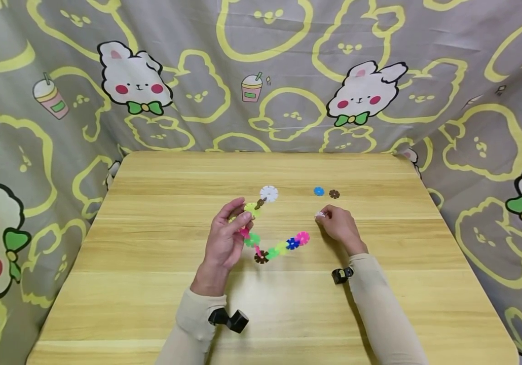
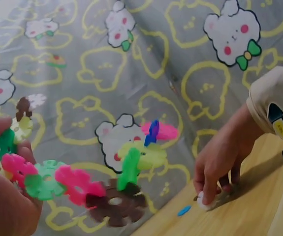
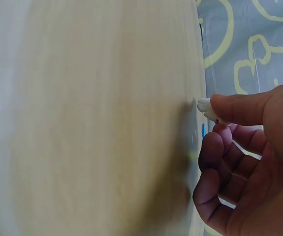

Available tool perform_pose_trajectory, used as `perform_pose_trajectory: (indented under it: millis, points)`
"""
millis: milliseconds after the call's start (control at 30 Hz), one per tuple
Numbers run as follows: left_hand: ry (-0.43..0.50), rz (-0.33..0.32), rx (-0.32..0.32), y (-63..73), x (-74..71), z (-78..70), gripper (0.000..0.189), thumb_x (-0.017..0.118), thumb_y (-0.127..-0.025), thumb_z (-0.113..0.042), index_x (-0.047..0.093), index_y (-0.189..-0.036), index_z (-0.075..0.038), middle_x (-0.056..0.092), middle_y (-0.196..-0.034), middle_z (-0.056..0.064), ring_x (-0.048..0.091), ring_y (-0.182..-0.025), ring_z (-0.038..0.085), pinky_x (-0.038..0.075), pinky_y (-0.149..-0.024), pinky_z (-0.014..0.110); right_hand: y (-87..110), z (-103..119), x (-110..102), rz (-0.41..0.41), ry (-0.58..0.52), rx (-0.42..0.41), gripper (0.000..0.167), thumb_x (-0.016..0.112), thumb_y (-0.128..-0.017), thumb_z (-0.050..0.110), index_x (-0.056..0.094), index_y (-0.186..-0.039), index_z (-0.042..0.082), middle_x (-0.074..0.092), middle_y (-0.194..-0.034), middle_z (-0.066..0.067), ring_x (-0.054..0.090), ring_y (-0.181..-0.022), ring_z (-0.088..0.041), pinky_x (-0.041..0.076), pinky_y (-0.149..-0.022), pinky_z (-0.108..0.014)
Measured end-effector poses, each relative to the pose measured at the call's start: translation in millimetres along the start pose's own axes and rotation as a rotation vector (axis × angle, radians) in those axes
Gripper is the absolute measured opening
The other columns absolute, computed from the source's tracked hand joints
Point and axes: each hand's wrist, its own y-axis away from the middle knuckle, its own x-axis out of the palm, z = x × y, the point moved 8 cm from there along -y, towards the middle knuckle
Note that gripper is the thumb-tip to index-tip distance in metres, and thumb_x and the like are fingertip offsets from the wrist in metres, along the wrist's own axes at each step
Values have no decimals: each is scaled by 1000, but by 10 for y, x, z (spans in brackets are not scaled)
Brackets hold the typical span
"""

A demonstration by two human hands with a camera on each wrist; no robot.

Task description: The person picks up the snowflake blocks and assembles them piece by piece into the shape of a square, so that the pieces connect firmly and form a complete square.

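Observation:
My left hand (image 1: 225, 238) holds a chain of interlocking plastic snowflake discs above the table, gripping it near the yellow and green pieces. One end of the chain carries a white disc (image 1: 268, 193); from there it bends down past a brown disc (image 1: 261, 257) and rises to a pink disc (image 1: 303, 238) at the other end. To the right, my right hand (image 1: 340, 226) pinches a loose white disc (image 3: 207, 109) between thumb and index finger, apart from the chain. Just beyond that hand a blue disc (image 1: 319, 191) and a brown disc (image 1: 334, 193) lie flat on the table.
The light wooden table (image 1: 151, 203) has rounded far corners. A grey patterned curtain (image 1: 243, 121) hangs close around its back and sides. Black camera mounts sit on the left wrist (image 1: 229, 319) and the right wrist (image 1: 342, 275).

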Motion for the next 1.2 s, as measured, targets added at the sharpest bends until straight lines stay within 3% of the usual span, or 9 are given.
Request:
perform_pose_trajectory:
  millis: [267,567,733,867,1033,1200]
  points:
    - [-51,-33,-133,17,-21,73,27,51,-93,-1,72,-102,-16,51,-99,1,51,-80,11,50,-69,16,6,19,10,-2,-10,-1,24,59,-96,32,65,-106,12,63,-88,-9,53,-77,-22,40,-66,-30]
    - [-71,-35,-118,16,-44,95,17,54,-97,-8,67,-91,-17,57,-93,-1,61,-76,10,50,-69,16,21,27,15,7,-23,19,24,57,-96,33,64,-107,12,63,-91,-9,53,-80,-23,41,-67,-31]
    - [-103,-12,-104,37,-49,82,12,50,-98,-9,56,-89,-15,64,-104,3,69,-77,14,53,-70,20,29,31,0,-2,-21,14,25,58,-96,32,65,-108,12,64,-93,-10,55,-81,-24,42,-69,-32]
    - [-137,48,-68,40,-6,53,11,46,-100,-9,52,-104,-16,68,-111,6,64,-71,10,50,-67,18,34,28,-6,-7,-22,10,24,58,-96,32,65,-107,12,64,-92,-9,54,-80,-24,41,-68,-31]
    - [-110,141,-54,41,52,60,39,35,-102,-6,42,-139,-15,65,-114,7,57,-68,7,47,-64,15,38,19,-2,-7,-27,16,24,58,-96,33,65,-105,12,64,-91,-9,54,-81,-24,41,-68,-31]
    - [-117,172,-51,47,62,76,45,26,-99,-3,36,-143,-10,56,-108,5,54,-64,9,44,-59,17,36,6,0,-10,-25,16,24,57,-96,33,65,-105,12,65,-94,-10,56,-83,-25,43,-70,-33]
